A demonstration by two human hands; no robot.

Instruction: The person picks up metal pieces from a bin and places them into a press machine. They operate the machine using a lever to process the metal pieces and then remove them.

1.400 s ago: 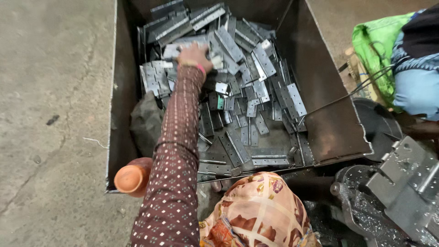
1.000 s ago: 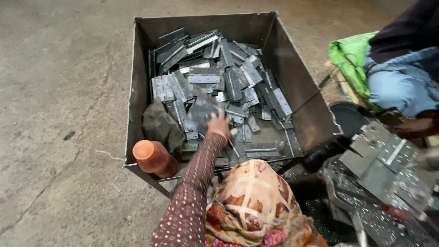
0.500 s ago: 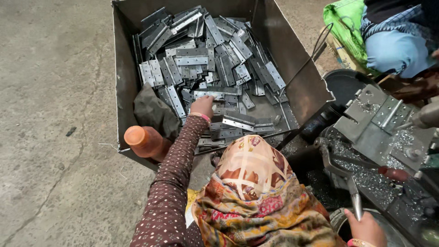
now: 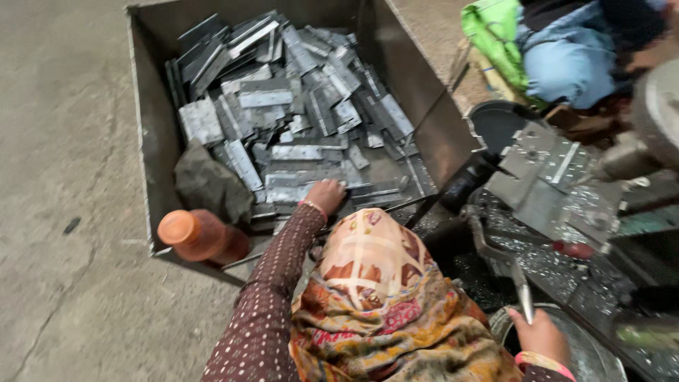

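A worker's left hand (image 4: 325,196) reaches down into a large steel bin (image 4: 152,141) heaped with flat grey metal plates (image 4: 297,113), the fingers curled onto plates at the near edge of the pile, though whether they have closed around one or merely rest on it cannot be told from this angle; the right hand (image 4: 539,335), at the bottom right, is clenched around the handle of a lever (image 4: 498,258) that runs up toward a bench-mounted press (image 4: 559,184); the bin looks close to full, so most of the stock appears unworked, and no plate can be seen lying in the machine's bed; an orange plastic bottle (image 4: 194,237) sits at the bin's near left corner beside a dark crumpled rag (image 4: 209,185); a patterned headscarf (image 4: 375,283) fills the foreground and hides the worker's lap and the bin's near wall; metal swarf glints on the press table; a round metal pan (image 4: 594,354) under the right hand is cut off by the frame, its contents unclear; a second person (image 4: 566,49), seated at top right in blue beside a green bag (image 4: 495,35), is only partly in view.
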